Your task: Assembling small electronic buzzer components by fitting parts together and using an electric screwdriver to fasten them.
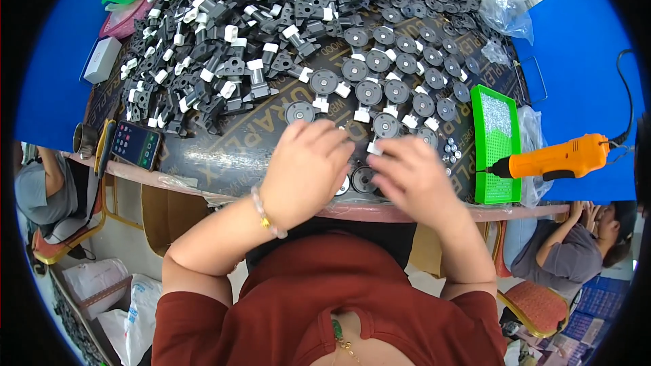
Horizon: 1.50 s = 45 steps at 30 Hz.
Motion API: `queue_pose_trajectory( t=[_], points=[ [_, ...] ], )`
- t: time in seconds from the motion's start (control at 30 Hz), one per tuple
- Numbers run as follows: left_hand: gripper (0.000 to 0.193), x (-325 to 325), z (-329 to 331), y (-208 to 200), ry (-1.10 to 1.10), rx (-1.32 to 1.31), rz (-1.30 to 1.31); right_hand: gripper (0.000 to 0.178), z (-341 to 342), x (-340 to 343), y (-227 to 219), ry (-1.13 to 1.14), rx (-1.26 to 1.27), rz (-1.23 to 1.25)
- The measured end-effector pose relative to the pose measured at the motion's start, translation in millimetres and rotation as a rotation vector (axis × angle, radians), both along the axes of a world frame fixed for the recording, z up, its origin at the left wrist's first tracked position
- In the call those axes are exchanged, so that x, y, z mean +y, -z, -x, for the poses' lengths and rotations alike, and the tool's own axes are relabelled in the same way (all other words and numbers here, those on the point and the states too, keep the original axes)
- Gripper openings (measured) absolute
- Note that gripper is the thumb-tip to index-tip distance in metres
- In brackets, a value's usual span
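My left hand (pixel 308 166) is over the near edge of the table, fingers bent together and pointing away from me. Their tips are hidden, as is anything in them. My right hand (pixel 417 179) is beside it, smeared by motion, so its grip does not show. Between the hands lies a dark round wheel (pixel 364 179), partly covered by the right fingers, with a small silver round piece (pixel 344 185) next to it. Just beyond are black wheels with white-ended stems, such as one wheel (pixel 386 126) and another (pixel 300 114), laid in loose rows.
A large heap of black-and-white plastic parts (pixel 224 47) covers the far left. To the right stand a green basket (pixel 479 163) of small screws and an orange electric screwdriver (pixel 559 157). Small metal pieces (pixel 452 151) lie near my right hand. A phone (pixel 136 144) lies at left.
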<state>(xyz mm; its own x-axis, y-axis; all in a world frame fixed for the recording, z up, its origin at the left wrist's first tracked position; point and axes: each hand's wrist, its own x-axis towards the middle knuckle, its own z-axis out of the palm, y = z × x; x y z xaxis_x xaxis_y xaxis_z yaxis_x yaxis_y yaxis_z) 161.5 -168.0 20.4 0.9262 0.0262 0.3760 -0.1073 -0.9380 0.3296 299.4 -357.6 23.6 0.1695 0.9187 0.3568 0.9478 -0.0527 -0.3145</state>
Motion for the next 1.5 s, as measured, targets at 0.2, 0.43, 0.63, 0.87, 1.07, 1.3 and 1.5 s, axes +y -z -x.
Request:
queue_pose_trajectory(
  t=[0.2,0.43,0.63,0.87,1.07,1.3,1.5],
  points=[
    [0.034,-16,30,30,0.047,0.062,0.003,0.033,18,-44,23,0.017,-0.044,0.093],
    [0.034,49,-19,2,-0.13,-0.126,-0.168,0.034,3,-73,4,0.18,-0.039,-0.027],
    [0.04,117,-57,-4,-0.216,0.172,-0.447,0.018,-22,-101,-4,0.686,0.018,-0.181],
    [0.028,127,-61,-21,-0.166,-0.07,-0.275,0.012,-22,-114,23,0.646,-0.006,-0.053],
    [0.04,67,-35,-41,0.025,-0.138,1.061,0.011,-21,-105,33,0.645,-0.072,-0.023],
    [0.029,-31,3,10,0.341,0.186,1.961,0.012,10,-69,-15,0.494,0.561,-0.237],
    [0.041,-46,10,21,0.323,0.298,2.294,0.005,20,-24,-35,0.173,0.797,-0.133]
  ],
)
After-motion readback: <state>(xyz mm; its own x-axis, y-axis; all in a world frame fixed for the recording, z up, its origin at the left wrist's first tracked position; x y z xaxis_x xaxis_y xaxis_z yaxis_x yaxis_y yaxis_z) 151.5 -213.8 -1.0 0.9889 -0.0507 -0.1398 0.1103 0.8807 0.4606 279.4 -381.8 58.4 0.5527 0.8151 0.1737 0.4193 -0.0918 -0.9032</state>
